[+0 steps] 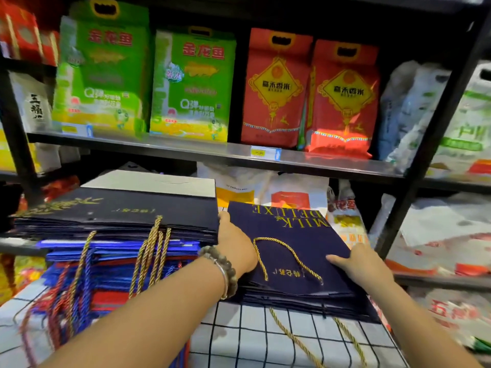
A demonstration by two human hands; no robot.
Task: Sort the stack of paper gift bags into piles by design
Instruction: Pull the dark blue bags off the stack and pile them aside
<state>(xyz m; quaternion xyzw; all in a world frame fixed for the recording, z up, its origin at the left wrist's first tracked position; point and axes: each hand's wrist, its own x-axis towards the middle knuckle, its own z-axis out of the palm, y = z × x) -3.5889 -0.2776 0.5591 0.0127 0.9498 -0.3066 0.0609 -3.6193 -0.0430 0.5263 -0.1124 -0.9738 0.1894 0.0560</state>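
We see two bare forearms entering from the bottom edge of the frame: the left forearm point(148, 314) from the lower left, the right forearm point(414, 309) from the lower right. At lower centre the left wrist wears a bead bracelet point(228, 265) of round, mottled grey-brown beads. Just beside it, on the elbow side, sits a thin silver bangle point(225, 281). We see the left grip point(236, 245) and the right grip point(364, 264) ungloved.

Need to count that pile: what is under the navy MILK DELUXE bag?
A stack of flat navy bags, only their near edges showing, on the checked cloth; gold cord handles trail out. Their printed faces are covered, so designs cannot be told.
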